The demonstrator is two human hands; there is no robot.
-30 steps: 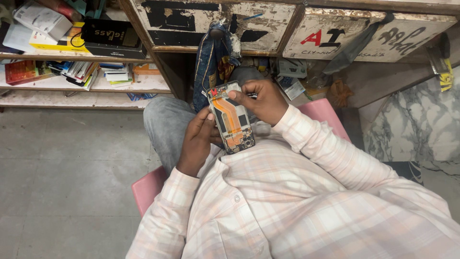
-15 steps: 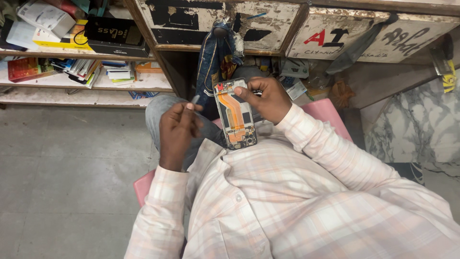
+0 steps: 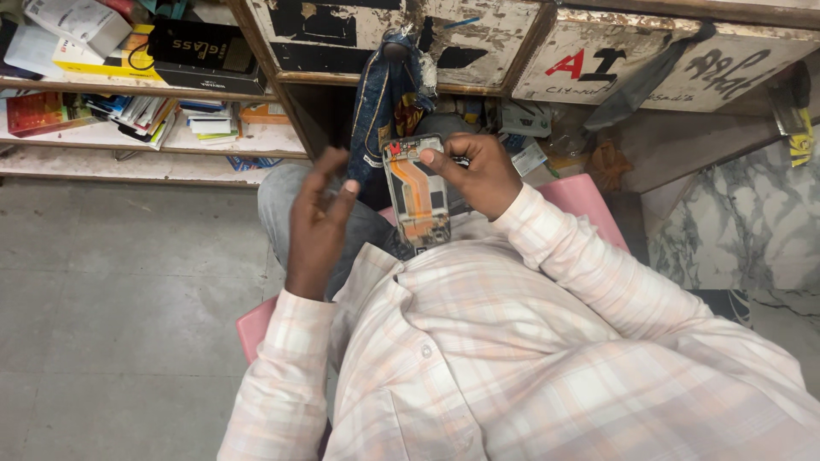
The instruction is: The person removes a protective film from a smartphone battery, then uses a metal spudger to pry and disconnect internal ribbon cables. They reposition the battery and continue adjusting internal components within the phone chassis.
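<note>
The right hand holds an opened smartphone with its back cover off, so the inner parts show: an orange flat cable runs down the middle and a small red piece sits at the top corner. The thumb and fingers of this hand close around the right edge and the upper part of the phone, and the phone stands nearly upright, a little tilted, above the person's lap and just in front of the chest. The left hand is apart from the phone, to its left, raised with the palm turned inward; its fingers are loosely bent and spread, and it holds nothing that I can see. Both arms wear sleeves of a pale checked shirt in pink and white. The person sits on a pink stool, and grey trousers cover the knee under the left hand. Just behind the phone a piece of blue denim cloth hangs from the edge of a worn wooden counter. On the left, shelves carry small boxes and packets in many colours. The floor is grey concrete.
</note>
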